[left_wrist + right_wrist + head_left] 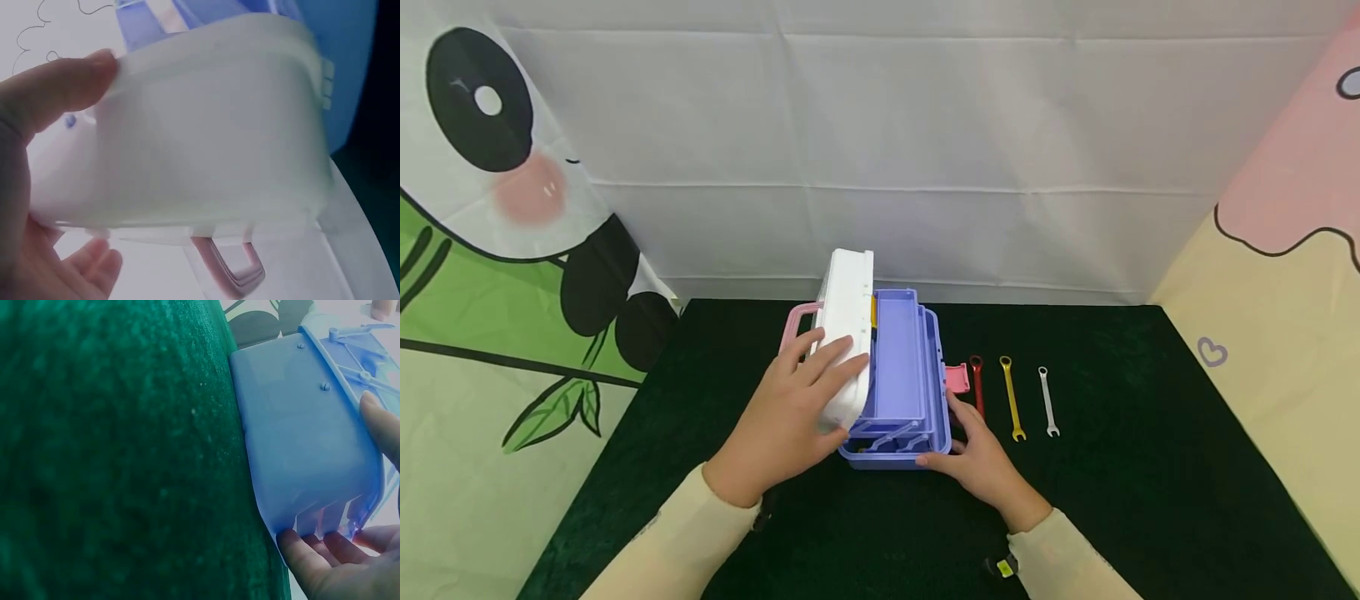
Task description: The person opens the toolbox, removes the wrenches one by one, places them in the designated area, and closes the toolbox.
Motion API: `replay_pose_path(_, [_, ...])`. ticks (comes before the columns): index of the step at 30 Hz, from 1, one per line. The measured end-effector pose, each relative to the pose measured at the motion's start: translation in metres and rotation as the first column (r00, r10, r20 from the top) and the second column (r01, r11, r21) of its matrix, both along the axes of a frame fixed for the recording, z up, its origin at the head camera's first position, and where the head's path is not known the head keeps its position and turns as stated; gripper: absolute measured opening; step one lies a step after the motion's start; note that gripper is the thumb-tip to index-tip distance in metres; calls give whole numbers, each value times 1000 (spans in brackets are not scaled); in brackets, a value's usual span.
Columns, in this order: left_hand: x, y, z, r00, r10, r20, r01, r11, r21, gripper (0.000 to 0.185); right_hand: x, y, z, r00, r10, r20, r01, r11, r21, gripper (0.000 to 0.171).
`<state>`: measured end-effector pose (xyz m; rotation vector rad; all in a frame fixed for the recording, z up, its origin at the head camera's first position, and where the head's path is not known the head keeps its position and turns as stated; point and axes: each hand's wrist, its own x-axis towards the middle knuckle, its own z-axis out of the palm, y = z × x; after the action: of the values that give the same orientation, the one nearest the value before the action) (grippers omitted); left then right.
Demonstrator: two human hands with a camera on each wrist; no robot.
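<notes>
i see my left hand (790, 417) gripping the white lid (847, 333) of the blue toolbox (898, 392), thumb on one face and fingers spread over the other, holding it raised upright on its left side; the wrist view shows the thumb (56, 94) pressed on the lid's rim. the pink handle (797, 325) sticks out to the left. my right hand (981, 462) grips the box's near right corner, fingers curled around the blue wall (300, 444). the box sits mid-table on the dark green cloth (1112, 483). just right of it lie a red wrench (977, 385), a yellow wrench (1011, 397) and a white wrench (1047, 400), side by side.
</notes>
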<state>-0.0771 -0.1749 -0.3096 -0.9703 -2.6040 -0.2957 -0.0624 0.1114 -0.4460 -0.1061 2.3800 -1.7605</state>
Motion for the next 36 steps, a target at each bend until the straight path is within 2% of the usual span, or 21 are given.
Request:
replay_pose_path(4, [-1, 14, 2, 1000, -23, 2, 23, 997, -67, 90, 0, 0, 1, 1000, 5, -14, -5, 1000, -3, 113])
replay_pose_path(9, [-3, 37, 2, 996, -90, 3, 89, 982, -169, 81, 0, 2, 0, 999, 9, -36, -9, 1000, -7, 112])
replay_pose_path(18, [-9, 78, -2, 983, -184, 30, 182, 916, -358, 66, -2, 5, -4, 999, 27, -18, -27, 999, -44, 111])
replay_pose_path(24, [-9, 93, -10, 975, -221, 27, 212, 884, -416, 57, -2, 6, -3, 1000, 24, -21, -25, 999, -42, 112])
replay_pose_path(31, [-8, 105, -20, 967, -253, 35, 243, 870, -429, 52, -2, 7, -4, 998, 30, -48, -31, 999, -33, 113])
replay_pose_path(36, [-6, 112, -28, 964, -266, 32, 250, 850, -463, 50, -2, 7, -5, 998, 36, -47, -37, 999, -25, 103])
